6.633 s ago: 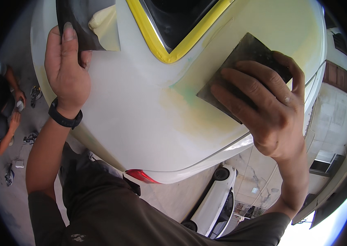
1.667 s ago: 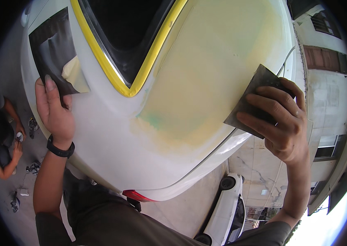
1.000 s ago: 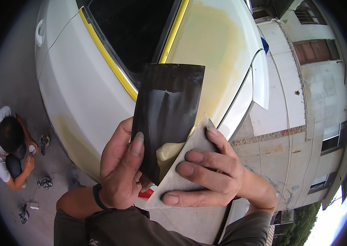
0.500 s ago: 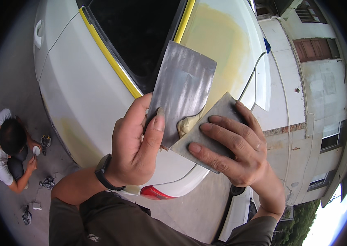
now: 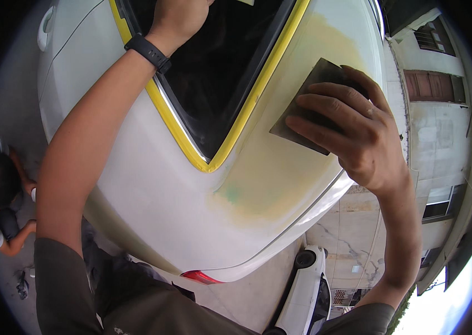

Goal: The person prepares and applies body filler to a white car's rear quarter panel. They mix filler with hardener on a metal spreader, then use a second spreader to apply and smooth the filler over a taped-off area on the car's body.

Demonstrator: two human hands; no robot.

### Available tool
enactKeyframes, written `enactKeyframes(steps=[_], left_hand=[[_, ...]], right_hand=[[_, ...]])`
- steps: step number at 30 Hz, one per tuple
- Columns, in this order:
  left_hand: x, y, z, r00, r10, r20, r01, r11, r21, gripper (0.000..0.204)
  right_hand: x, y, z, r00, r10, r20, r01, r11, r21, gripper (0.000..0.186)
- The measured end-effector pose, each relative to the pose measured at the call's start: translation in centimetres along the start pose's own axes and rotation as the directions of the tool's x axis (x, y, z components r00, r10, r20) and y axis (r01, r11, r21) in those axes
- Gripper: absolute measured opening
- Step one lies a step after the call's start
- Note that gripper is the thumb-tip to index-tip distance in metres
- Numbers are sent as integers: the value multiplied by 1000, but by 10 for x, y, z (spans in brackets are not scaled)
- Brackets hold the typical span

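Note:
My right hand (image 5: 361, 125) is closed on a thin grey putty spreader (image 5: 299, 126), fingers spread across its back. The blade lies against the white car's body panel (image 5: 158, 206), on a yellowish patch of filler (image 5: 280, 192) beside the rear side window. A faint green spot shows in the patch. My left hand (image 5: 177, 22) is raised over the dark window glass (image 5: 208, 95), its fingers mostly cut off by the top edge. Just past them a pale corner of the metal plate (image 5: 244, 1) pokes into view; the rest is hidden.
Yellow masking tape (image 5: 200, 163) lines the window's edge. A red tail light (image 5: 201, 277) sits at the near end of the car. On the left a person (image 5: 1, 184) crouches beside it. Another white car (image 5: 303, 296) and a pale building (image 5: 442, 134) stand to the right.
My hands have parted: the left went up over the window, the right moved up and right, bringing the spreader from the plate to the panel. The putty lump is out of sight.

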State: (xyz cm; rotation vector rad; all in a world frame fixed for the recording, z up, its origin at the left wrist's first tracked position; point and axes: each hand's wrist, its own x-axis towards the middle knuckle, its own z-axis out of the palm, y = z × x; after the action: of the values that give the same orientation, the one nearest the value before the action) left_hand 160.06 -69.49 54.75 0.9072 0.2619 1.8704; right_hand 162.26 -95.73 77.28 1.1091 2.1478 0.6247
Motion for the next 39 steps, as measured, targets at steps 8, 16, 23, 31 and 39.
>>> enactKeyframes(steps=[8, 16, 23, 31, 39], left_hand=[[-1, 19, -8, 951, -207, 232, 310, 668, -677, 34], [-4, 12, -10, 998, 59, 29, -58, 997, -42, 36], [-13, 12, -17, 1000, 22, -10, -23, 987, -157, 32], [-20, 21, -10, 999, 22, -32, -26, 991, -128, 33], [-13, 15, -9, 998, -57, -38, 52, 991, -124, 32]], right_hand=[[26, 19, 18, 992, -128, -19, 129, 991, 34, 33], [5, -2, 22, 994, -113, -7, 113, 991, 75, 25], [-53, -39, 0, 986, 94, 140, -110, 988, 111, 22], [-74, -35, -26, 974, 152, 170, -158, 987, 23, 26], [-2, 20, -8, 993, -114, 35, 116, 991, -65, 36]])
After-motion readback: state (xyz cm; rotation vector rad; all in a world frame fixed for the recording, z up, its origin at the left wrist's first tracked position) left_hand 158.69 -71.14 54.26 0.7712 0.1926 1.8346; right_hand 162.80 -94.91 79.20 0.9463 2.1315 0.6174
